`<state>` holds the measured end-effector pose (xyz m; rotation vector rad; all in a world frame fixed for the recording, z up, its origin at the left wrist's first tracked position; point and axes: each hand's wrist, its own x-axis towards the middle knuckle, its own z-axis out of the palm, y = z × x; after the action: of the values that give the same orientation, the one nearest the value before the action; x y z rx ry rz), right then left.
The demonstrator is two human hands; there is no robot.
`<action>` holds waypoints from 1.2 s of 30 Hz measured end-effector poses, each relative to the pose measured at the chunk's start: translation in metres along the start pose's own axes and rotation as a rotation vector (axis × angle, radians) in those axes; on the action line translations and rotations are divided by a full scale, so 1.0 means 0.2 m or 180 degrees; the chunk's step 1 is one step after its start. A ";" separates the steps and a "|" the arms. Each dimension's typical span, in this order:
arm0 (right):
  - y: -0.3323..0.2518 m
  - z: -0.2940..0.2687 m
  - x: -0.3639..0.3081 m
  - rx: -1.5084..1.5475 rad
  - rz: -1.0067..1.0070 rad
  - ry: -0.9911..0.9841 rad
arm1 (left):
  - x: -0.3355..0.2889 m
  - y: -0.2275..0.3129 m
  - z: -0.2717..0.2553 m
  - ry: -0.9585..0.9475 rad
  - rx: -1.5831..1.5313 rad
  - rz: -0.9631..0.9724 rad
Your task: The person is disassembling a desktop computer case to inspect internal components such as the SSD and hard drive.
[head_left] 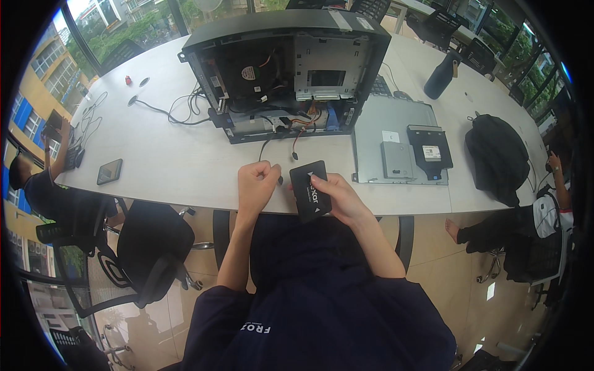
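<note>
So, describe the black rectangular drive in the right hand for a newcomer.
Find the open black metal computer case on the white table. Below it, by the table's front edge, the right hand grips a thin, flat black rectangular drive. Unlike the white-labelled black boxy part on the grey metal panel to its right, it is handheld and bears white lettering.

Dark navy shirt (346,328), short loose sleeves (221,312), white chest lettering (255,328)
</note>
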<state>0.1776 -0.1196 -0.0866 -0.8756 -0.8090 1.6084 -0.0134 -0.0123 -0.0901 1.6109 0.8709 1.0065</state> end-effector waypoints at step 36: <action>-0.07 -0.02 -0.03 0.1027 -0.1362 0.1111 | 0.23 0.12 0.11 0.0723 0.2755 0.1400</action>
<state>0.1882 -0.1219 -0.0755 -0.6689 -0.4351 1.1262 0.0272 0.0151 -0.0616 2.5310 1.2386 1.2116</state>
